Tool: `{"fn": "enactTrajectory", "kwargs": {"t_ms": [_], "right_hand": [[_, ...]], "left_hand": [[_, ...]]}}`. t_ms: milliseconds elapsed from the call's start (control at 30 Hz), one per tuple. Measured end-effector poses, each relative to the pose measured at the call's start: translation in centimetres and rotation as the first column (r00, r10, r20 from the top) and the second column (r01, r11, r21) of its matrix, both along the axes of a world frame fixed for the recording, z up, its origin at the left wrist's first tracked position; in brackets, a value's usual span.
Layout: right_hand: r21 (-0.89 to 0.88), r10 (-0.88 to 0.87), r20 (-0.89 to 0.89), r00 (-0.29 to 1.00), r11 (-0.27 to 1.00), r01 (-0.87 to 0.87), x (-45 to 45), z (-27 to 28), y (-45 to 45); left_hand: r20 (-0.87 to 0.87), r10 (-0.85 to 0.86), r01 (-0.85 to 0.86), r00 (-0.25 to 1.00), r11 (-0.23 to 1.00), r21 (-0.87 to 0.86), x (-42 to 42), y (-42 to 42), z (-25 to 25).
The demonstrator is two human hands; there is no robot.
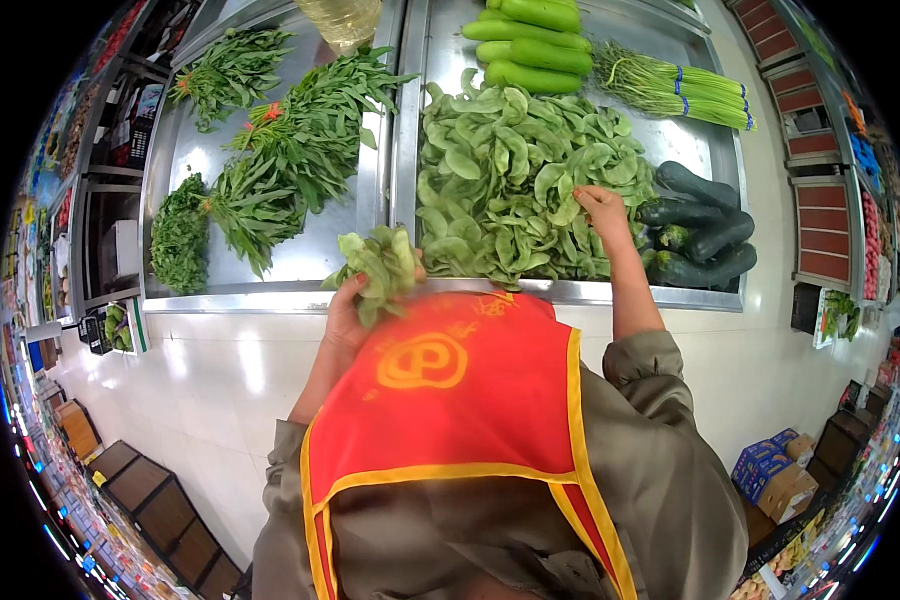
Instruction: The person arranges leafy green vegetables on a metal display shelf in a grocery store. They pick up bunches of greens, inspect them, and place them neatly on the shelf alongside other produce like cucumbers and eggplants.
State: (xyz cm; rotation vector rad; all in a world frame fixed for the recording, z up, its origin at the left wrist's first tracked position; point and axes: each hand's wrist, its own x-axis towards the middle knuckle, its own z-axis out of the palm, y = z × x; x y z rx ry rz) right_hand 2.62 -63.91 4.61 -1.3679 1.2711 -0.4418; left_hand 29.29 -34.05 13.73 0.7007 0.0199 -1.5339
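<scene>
A wide heap of flat green bean pods [487, 161] covers the near part of the right-hand metal display tray [559, 289]. My left hand [347, 313], just off the near edge of the trays, holds a clump of the same pods [379, 264] in front of my red apron [487, 420]. Some fingers of that hand are hidden behind the clump. Over the right side of the heap is my right hand [604, 210], its thumb and fingertips pinched on a bean pod [562, 204].
Dark green-skinned squash [709, 225] lie right of the beans. Behind are light green gourds [536, 56] and banded green stalks [682, 90]. Tied leafy bunches [307, 135] and curly greens [180, 244] occupy the left tray [232, 301]. A translucent plastic bag [343, 22] hangs or stands at the back.
</scene>
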Motion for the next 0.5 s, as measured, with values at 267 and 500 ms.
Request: {"fn": "enactTrajectory", "kwargs": {"t_ms": [267, 500], "right_hand": [[-0.461, 0.027, -0.356, 0.934, 0.865, -0.201, -4.0, -1.7, 1.3], [-0.692, 0.126, -0.289, 0.949, 0.658, -0.298, -0.3, -0.9, 3.1]], "left_hand": [[-0.153, -0.040, 0.033, 0.987, 0.998, -0.046, -0.4, -1.0, 0.8], [-0.113, -0.022, 0.020, 0.993, 1.000, -0.020, -0.4, -0.8, 0.8]]}}
